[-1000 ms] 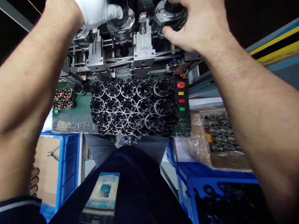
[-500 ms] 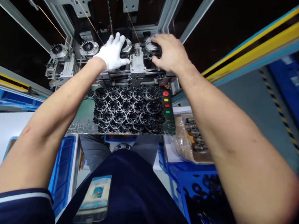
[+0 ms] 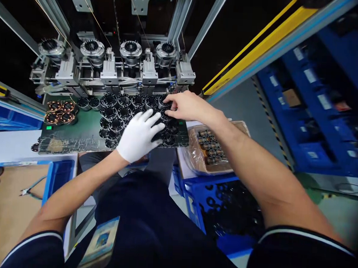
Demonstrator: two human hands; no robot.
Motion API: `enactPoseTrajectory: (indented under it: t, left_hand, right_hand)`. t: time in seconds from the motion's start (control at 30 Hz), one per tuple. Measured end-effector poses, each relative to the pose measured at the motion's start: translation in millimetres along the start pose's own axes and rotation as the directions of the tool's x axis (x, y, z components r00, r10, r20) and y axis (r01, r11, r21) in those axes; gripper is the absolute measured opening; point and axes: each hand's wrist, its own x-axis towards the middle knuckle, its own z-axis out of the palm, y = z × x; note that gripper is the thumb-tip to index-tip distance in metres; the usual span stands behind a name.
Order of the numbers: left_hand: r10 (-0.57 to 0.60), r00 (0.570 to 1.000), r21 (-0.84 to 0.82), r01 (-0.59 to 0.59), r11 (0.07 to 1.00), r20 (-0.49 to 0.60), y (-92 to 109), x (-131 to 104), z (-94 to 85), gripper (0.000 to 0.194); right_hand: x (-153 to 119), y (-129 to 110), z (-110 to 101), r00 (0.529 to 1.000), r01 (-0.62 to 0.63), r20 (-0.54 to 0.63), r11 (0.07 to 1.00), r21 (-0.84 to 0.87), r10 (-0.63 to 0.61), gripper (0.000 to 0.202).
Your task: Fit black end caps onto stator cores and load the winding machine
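My left hand (image 3: pixel 141 135), in a white glove, hovers with spread fingers over rows of black-and-silver stator cores (image 3: pixel 116 124) on the green bench. Whether it touches them I cannot tell. My right hand (image 3: pixel 183 106) is bare, its thumb and fingers curled around a stator core (image 3: pixel 165 104) at the back right corner of the rows. Behind them, the winding machine holds several stator cores in its round fixtures; the rightmost fixture (image 3: pixel 166 55) is closest to my right hand.
Copper-wound stators (image 3: pixel 61 111) sit at the bench's left end. To the right is a plastic-lined box (image 3: pixel 196 155) of more cores, above a blue crate (image 3: pixel 197 203) with black rings. Cutting pliers (image 3: pixel 28 192) lie in the left tray. A yellow-edged frame post (image 3: pixel 255 46) rises at right.
Both hands have come down from the machine fixtures to the stator rows on the bench. The view has shifted, showing the machine's fixtures uncovered and more of the bench's left end.
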Motion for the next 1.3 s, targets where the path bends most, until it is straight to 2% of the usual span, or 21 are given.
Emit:
enactPoseTrajectory:
  t: [0.13, 0.27, 0.47, 0.57, 0.67, 0.73, 0.77, 0.83, 0.9, 0.93, 0.97, 1.03, 1.07, 1.13, 1.2, 1.3]
  left_hand:
    - [0.006, 0.998, 0.051, -0.003, 0.999, -0.068, 7, 5, 24.6, 0.037]
    - [0.004, 0.994, 0.052, 0.002, 0.999, -0.113, 3, -1, 31.2, 0.036]
    - [0.010, 0.992, 0.012, -0.009, 1.000, -0.123, 1, -1, 35.9, 0.036]
    - [0.004, 0.994, -0.011, -0.005, 1.000, -0.105, 8, -3, 32.6, 0.039]
    - [-0.026, 0.993, -0.068, 0.019, 0.998, -0.111, 4, -13, 7.6, 0.045]
    - [-0.091, 0.980, -0.116, 0.072, 0.991, -0.176, -24, -23, -22.5, 0.048]
    - [-0.147, 0.963, -0.140, 0.118, 0.983, -0.225, -49, -29, -39.8, 0.049]
    - [-0.257, 0.902, -0.165, 0.211, 0.963, -0.347, -120, -37, -73.6, 0.051]
    - [-0.317, 0.880, -0.140, 0.285, 0.948, -0.353, -205, -39, -100.2, 0.055]
    - [-0.369, 0.870, -0.150, 0.338, 0.929, -0.327, -247, -38, -109.5, 0.061]
    - [-0.406, 0.877, -0.162, 0.375, 0.913, -0.256, -285, -34, -116.1, 0.074]
    - [-0.441, 0.878, -0.152, 0.418, 0.896, -0.184, -342, -25, -121.1, 0.102]
    - [-0.454, 0.877, -0.146, 0.434, 0.889, -0.157, -361, -21, -119.9, 0.111]
    - [-0.465, 0.875, -0.130, 0.450, 0.884, -0.136, -380, -14, -111.9, 0.117]
    - [-0.451, 0.884, -0.109, 0.440, 0.891, -0.119, -383, -13, -99.6, 0.107]
    - [-0.415, 0.907, -0.059, 0.412, 0.910, -0.069, -380, -18, -84.4, 0.081]
  right_hand:
    - [21, -16, -2, 0.994, -0.070, 0.078, 0.996, -0.063, 0.075, 0.031]
    - [27, -26, -6, 0.988, -0.105, 0.105, 0.990, -0.093, 0.115, 0.021]
    - [24, -30, -9, 0.981, -0.138, 0.127, 0.988, -0.070, 0.146, 0.034]
    - [22, -30, -12, 0.978, -0.132, 0.157, 0.990, -0.057, 0.140, 0.031]
    - [15, -23, -27, 0.971, -0.113, 0.210, 0.994, -0.013, 0.113, 0.042]
    - [13, -12, -44, 0.977, -0.086, 0.196, 0.996, 0.031, 0.079, 0.047]
    - [14, -6, -52, 0.990, -0.057, 0.134, 0.997, 0.043, 0.051, 0.046]
    - [24, 9, -65, 0.995, 0.028, -0.095, 0.999, 0.014, -0.027, 0.049]
    - [44, 20, -70, 0.947, 0.094, -0.302, 0.993, -0.072, -0.111, 0.066]
    - [56, 23, -70, 0.927, 0.106, -0.350, 0.988, -0.110, -0.138, 0.076]
    - [69, 26, -68, 0.919, 0.107, -0.365, 0.985, -0.135, -0.149, 0.083]
    - [93, 28, -61, 0.922, 0.092, -0.360, 0.984, -0.151, -0.142, 0.090]
    - [103, 28, -57, 0.923, 0.081, -0.361, 0.985, -0.152, -0.132, 0.090]
    - [121, 31, -48, 0.926, 0.064, -0.358, 0.985, -0.160, -0.118, 0.089]
    - [133, 37, -41, 0.935, 0.061, -0.335, 0.984, -0.167, -0.115, 0.089]
    - [147, 50, -35, 0.942, 0.075, -0.311, 0.983, -0.169, -0.126, 0.091]
